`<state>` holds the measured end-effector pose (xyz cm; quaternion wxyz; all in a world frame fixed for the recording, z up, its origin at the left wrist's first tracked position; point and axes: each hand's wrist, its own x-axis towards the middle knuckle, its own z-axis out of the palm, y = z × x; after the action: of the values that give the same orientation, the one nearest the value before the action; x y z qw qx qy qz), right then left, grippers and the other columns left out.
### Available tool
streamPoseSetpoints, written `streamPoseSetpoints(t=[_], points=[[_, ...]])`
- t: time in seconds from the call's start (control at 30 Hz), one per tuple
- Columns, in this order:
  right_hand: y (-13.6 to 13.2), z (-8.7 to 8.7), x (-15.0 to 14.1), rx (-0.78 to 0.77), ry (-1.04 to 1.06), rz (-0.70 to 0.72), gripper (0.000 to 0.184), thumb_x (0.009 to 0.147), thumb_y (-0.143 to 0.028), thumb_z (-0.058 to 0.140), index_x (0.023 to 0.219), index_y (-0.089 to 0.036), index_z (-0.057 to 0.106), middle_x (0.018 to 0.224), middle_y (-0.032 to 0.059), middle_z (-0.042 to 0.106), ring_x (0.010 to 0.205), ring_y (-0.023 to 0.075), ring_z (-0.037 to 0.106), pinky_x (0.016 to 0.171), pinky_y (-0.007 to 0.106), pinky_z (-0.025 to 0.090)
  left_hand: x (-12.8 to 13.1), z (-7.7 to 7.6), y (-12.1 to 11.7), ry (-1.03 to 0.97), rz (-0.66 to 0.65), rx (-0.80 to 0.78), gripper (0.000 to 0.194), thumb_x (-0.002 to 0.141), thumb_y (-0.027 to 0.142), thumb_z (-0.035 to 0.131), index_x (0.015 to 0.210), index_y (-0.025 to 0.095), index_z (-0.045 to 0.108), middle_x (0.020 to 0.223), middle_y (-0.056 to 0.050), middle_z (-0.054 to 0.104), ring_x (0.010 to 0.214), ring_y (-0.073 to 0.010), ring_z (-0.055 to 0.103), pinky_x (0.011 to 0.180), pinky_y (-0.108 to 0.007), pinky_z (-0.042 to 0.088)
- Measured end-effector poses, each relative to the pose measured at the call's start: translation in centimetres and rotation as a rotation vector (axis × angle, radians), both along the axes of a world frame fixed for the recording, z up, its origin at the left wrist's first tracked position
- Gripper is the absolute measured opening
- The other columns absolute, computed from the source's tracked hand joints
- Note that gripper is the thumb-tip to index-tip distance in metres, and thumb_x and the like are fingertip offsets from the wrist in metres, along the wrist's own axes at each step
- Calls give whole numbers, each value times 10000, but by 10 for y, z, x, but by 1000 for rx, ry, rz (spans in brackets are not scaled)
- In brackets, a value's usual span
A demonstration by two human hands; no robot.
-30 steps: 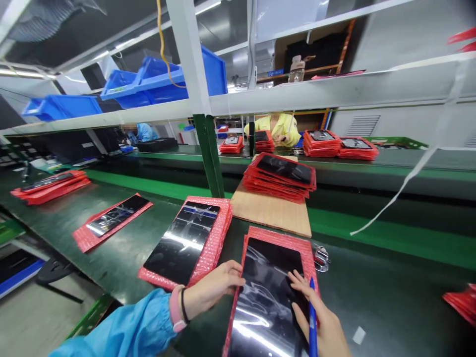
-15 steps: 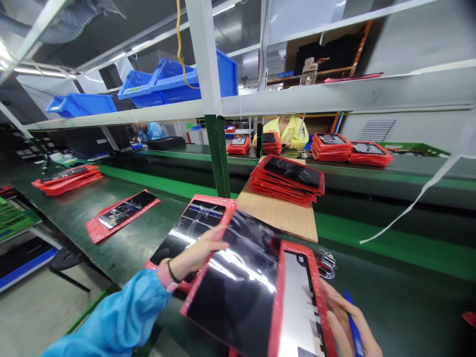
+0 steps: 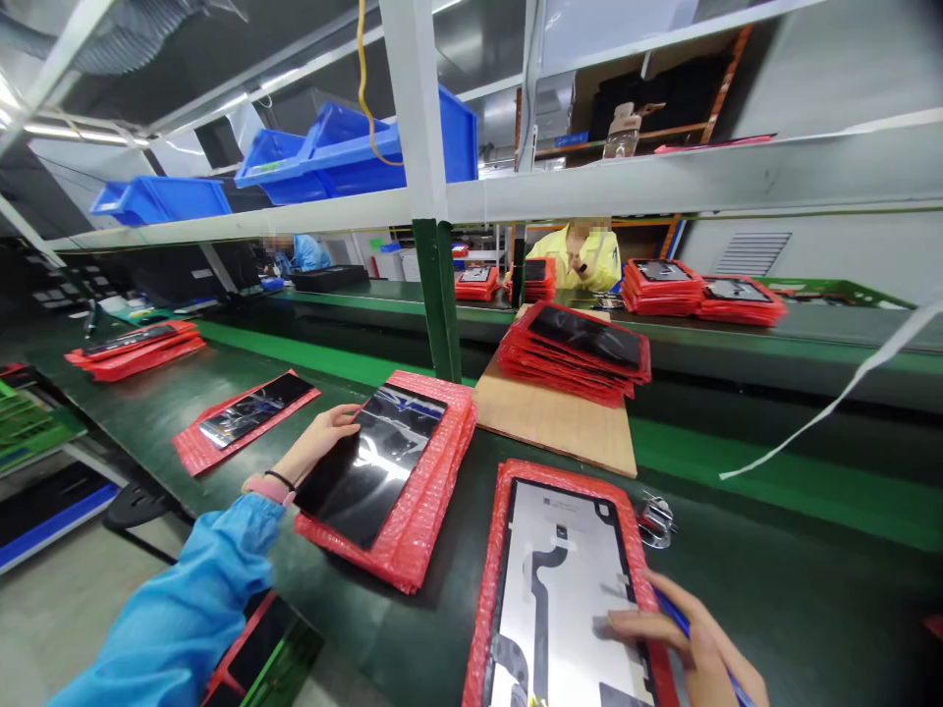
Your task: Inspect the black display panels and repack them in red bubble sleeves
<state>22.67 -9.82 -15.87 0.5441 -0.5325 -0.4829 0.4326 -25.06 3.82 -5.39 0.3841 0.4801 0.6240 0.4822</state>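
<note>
My left hand [image 3: 324,444] grips the left edge of a glossy black screen panel [image 3: 372,462]. That panel lies tilted on a pile of red bubble-wrap sheets [image 3: 434,481] in front of me. To its right, a screen panel with its silver back up [image 3: 564,589] rests on more red bubble wrap [image 3: 490,550]. My right hand [image 3: 703,643] is over that panel's right edge, with a blue pen [image 3: 672,611] held between the fingers. The index finger reaches out above the silver back, and motion smears it slightly.
A tall stack of red-wrapped panels [image 3: 575,353] sits on a wooden board [image 3: 560,432]. Beside it lies a small metal object [image 3: 655,520]. Left are a single panel [image 3: 254,410] and another red pile [image 3: 137,349]. A green post [image 3: 438,304] rises behind. A person in yellow [image 3: 582,257] sits across.
My left hand has moved left and lowered the black panel from above the silver-backed one onto the left pile. My right hand has moved inward over the silver back.
</note>
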Motion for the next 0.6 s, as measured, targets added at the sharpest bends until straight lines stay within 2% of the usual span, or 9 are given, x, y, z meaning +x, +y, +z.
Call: streamPoseSetpoints(t=[0.07,0.13,0.2,0.27,0.33,0.4,0.43,0.5,0.6], points=[[1,3,-7,6,219,28,571,828,-706,390,1148,-248,506,738,89,752,616,273,706,571,385,570,7,3,-2,105,74,82,456,525,245,775,948,164,625,1117,-132,647,1243,-376,445,1023,-466,346],[0,11,-16,2,330,23,521,790,-717,462,1017,-253,524,674,66,720,494,225,647,417,298,495,25,5,-10,183,105,165,448,566,249,750,988,190,613,1286,-120,548,1355,-357,288,1099,-457,244],[-3,20,-24,-35,269,-28,418,783,-637,569,875,-230,567,622,42,677,463,174,593,383,237,430,56,3,-26,215,55,208,435,644,281,712,1060,209,604,1294,-92,537,1300,-324,375,1090,-442,265],[-8,27,-29,-78,109,-45,345,769,-548,647,806,-208,605,617,35,659,479,152,568,417,226,426,96,-3,-46,163,-131,202,365,728,294,662,1077,200,606,1147,-79,607,1138,-271,525,1008,-394,368],[-15,29,-31,-91,-60,-39,317,747,-501,683,718,-195,609,602,25,628,516,153,558,476,236,440,136,-14,-66,-99,-348,21,324,718,269,680,1024,181,618,936,-59,633,905,-220,598,845,-348,452],[-20,24,-32,-73,-221,-52,373,736,-493,678,568,-199,521,527,-7,528,503,144,507,485,241,417,168,-26,-83,-384,-487,-248,325,667,209,708,981,168,634,905,-58,621,809,-191,597,725,-317,465],[-22,20,-32,-57,-301,-61,417,744,-490,657,517,-207,452,492,-25,460,484,135,467,477,241,396,179,-31,-89,-483,-523,-371,324,648,165,715,964,156,645,928,-65,620,828,-181,594,736,-306,460],[-25,11,-31,-29,-456,-62,459,782,-478,586,493,-221,339,464,-49,354,449,118,394,462,239,354,191,-38,-96,-621,-517,-538,336,601,85,721,927,140,661,948,-67,614,836,-160,589,778,-304,456],[-25,2,-31,-9,-588,-51,427,812,-432,514,514,-224,292,466,-54,330,444,116,392,478,238,338,195,-40,-95,-699,-460,-603,350,558,18,710,891,119,671,932,-62,614,806,-140,585,833,-316,451]])
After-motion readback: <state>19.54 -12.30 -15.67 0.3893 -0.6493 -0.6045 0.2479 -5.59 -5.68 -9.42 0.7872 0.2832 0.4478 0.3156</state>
